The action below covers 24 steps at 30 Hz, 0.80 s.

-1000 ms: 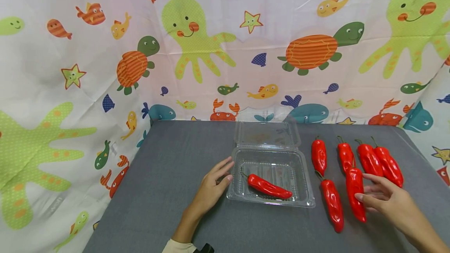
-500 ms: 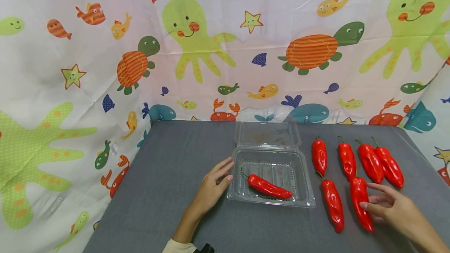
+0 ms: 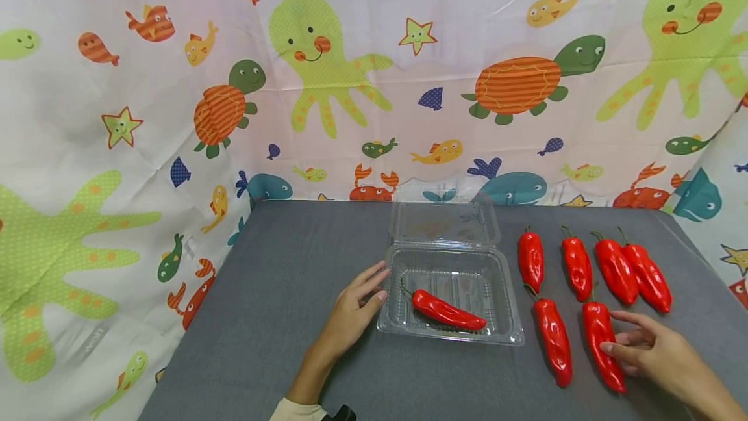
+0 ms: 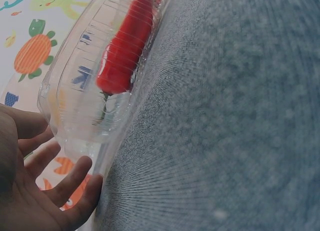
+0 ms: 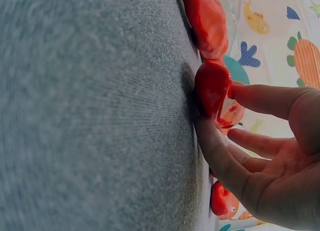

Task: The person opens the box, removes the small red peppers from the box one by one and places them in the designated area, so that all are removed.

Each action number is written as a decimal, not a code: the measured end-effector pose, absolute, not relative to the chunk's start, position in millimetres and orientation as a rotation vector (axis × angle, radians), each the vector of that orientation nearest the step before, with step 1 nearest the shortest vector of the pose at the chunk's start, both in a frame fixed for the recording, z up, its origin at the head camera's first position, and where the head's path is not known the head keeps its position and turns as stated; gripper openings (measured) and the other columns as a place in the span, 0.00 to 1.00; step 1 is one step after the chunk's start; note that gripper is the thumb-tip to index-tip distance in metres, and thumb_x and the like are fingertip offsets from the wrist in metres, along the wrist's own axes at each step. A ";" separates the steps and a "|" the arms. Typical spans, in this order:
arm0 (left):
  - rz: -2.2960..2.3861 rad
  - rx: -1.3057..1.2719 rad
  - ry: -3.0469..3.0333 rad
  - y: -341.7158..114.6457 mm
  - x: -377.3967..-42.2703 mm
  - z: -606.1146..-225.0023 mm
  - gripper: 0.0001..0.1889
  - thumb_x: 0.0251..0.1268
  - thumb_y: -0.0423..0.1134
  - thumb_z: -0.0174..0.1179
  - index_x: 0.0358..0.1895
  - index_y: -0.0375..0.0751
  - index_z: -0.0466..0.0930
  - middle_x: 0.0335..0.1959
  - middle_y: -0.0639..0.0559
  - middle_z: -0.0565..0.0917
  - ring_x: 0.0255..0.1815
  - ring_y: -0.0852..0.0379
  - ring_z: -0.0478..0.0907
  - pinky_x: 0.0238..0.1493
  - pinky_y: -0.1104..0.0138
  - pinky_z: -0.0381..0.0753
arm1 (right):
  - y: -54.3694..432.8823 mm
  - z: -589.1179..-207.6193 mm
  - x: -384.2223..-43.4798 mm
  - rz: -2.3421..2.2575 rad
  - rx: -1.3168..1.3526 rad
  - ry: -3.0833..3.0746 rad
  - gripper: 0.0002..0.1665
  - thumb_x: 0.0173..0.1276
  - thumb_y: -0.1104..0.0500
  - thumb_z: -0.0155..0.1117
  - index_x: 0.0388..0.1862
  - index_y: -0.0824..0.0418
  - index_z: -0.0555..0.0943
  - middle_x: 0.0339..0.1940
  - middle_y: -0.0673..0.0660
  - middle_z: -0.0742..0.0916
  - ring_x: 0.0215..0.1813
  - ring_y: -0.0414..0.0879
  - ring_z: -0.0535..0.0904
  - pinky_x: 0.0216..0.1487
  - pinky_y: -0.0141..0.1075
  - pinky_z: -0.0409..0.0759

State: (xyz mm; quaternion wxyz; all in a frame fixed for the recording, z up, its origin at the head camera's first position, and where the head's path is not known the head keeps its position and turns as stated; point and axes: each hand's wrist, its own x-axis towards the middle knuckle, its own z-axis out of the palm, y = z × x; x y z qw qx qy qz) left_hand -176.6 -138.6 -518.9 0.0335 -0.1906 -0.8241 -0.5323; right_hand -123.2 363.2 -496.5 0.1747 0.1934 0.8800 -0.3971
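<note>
My left hand (image 3: pixel 351 312) rests at the left edge of a clear plastic clamshell box (image 3: pixel 452 338), its fingers loosely spread against the rim. The box's lid stands back, and one red chili pepper (image 3: pixel 444 310) lies inside. In the left wrist view, the fingers touch the box (image 4: pixel 60 98) without curling round it. On the right, my right hand (image 3: pixel 663 346) pinches another red chili pepper (image 3: pixel 602 343) between thumb and fingers. Seen from the right wrist, that pepper (image 5: pixel 211 88) sits low at the cloth, end-on, with the thumb on one side and a finger on the other.
Several more red peppers lie right of the box, the closest being a front pepper (image 3: pixel 554 343) and one behind it (image 3: pixel 530 262). Others (image 3: pixel 616 271) lie farther back. Grey cloth (image 3: pixel 280 265) covers the table, and a sea-animal curtain (image 3: pixel 374 83) hangs behind.
My right hand and its pepper have shifted toward the front and slightly right, away from the pepper behind. The left hand and the box have stayed in place.
</note>
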 end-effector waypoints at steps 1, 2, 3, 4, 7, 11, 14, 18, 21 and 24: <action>-1.639 -0.587 -2.534 -138.6 -176.5 -518.6 0.24 0.81 0.41 0.60 0.75 0.43 0.76 0.81 0.53 0.70 0.64 0.48 0.82 0.55 0.65 0.82 | 363.3 -496.2 -122.6 -1.122 0.543 2.493 0.55 0.68 0.54 0.78 0.79 0.78 0.56 0.38 0.61 0.88 0.35 0.48 0.83 0.38 0.43 0.88; -1.638 -0.588 -2.533 -138.7 -176.5 -518.7 0.24 0.81 0.41 0.60 0.75 0.43 0.76 0.81 0.53 0.70 0.64 0.48 0.82 0.55 0.65 0.82 | 363.5 -495.7 -122.4 -1.116 0.543 2.492 0.54 0.69 0.54 0.78 0.79 0.77 0.57 0.38 0.61 0.88 0.35 0.48 0.83 0.38 0.43 0.88; -1.637 -0.590 -2.532 -138.7 -176.3 -518.4 0.24 0.81 0.41 0.60 0.75 0.43 0.76 0.81 0.53 0.70 0.64 0.48 0.82 0.55 0.65 0.82 | 363.6 -495.3 -121.9 -1.109 0.541 2.492 0.54 0.69 0.54 0.77 0.79 0.77 0.57 0.38 0.61 0.87 0.35 0.48 0.83 0.38 0.43 0.88; -1.639 -0.587 -2.536 -138.8 -176.3 -518.3 0.24 0.81 0.41 0.60 0.75 0.43 0.76 0.81 0.54 0.70 0.64 0.49 0.82 0.55 0.65 0.82 | 363.6 -494.8 -121.3 -1.105 0.541 2.491 0.53 0.69 0.54 0.77 0.78 0.77 0.57 0.38 0.62 0.87 0.36 0.48 0.82 0.37 0.43 0.88; -1.635 -0.582 -2.545 -139.0 -176.6 -518.9 0.24 0.81 0.40 0.61 0.75 0.44 0.76 0.81 0.55 0.70 0.63 0.50 0.82 0.55 0.65 0.82 | 363.6 -494.4 -120.4 -1.089 0.535 2.489 0.52 0.70 0.54 0.76 0.78 0.78 0.57 0.39 0.62 0.87 0.36 0.49 0.82 0.38 0.43 0.88; -1.628 -0.583 -2.543 -138.9 -177.1 -519.8 0.24 0.81 0.39 0.61 0.75 0.44 0.76 0.80 0.55 0.70 0.63 0.50 0.83 0.55 0.65 0.82 | 363.3 -494.3 -120.5 -1.073 0.537 2.494 0.52 0.70 0.54 0.76 0.77 0.78 0.57 0.40 0.62 0.87 0.35 0.48 0.82 0.37 0.43 0.87; -1.620 -0.592 -2.530 -138.7 -177.1 -519.8 0.24 0.81 0.40 0.61 0.75 0.43 0.77 0.80 0.52 0.71 0.63 0.48 0.83 0.55 0.65 0.82 | 363.9 -494.2 -120.1 -1.055 0.530 2.506 0.53 0.70 0.53 0.76 0.77 0.79 0.57 0.41 0.65 0.87 0.35 0.48 0.82 0.37 0.43 0.87; -1.629 -0.581 -2.549 -139.2 -176.6 -518.5 0.24 0.81 0.41 0.60 0.76 0.44 0.76 0.81 0.56 0.70 0.64 0.51 0.82 0.56 0.65 0.82 | 365.4 -492.4 -119.7 -1.050 0.510 2.526 0.53 0.69 0.52 0.77 0.76 0.80 0.57 0.44 0.71 0.86 0.35 0.48 0.83 0.37 0.43 0.88; -1.646 -0.564 -2.569 -139.6 -176.3 -517.2 0.24 0.81 0.42 0.60 0.76 0.46 0.76 0.81 0.60 0.69 0.64 0.55 0.82 0.57 0.65 0.82 | 366.4 -488.8 -120.6 -1.038 0.491 2.550 0.54 0.69 0.51 0.77 0.75 0.80 0.57 0.48 0.78 0.84 0.37 0.48 0.85 0.38 0.44 0.88; -1.648 -0.563 -2.568 -139.6 -176.2 -516.7 0.24 0.81 0.41 0.61 0.76 0.46 0.76 0.81 0.59 0.69 0.64 0.55 0.82 0.57 0.64 0.82 | 367.4 -483.5 -121.4 -0.996 0.453 2.577 0.55 0.68 0.49 0.77 0.75 0.80 0.57 0.53 0.82 0.81 0.39 0.53 0.86 0.39 0.46 0.89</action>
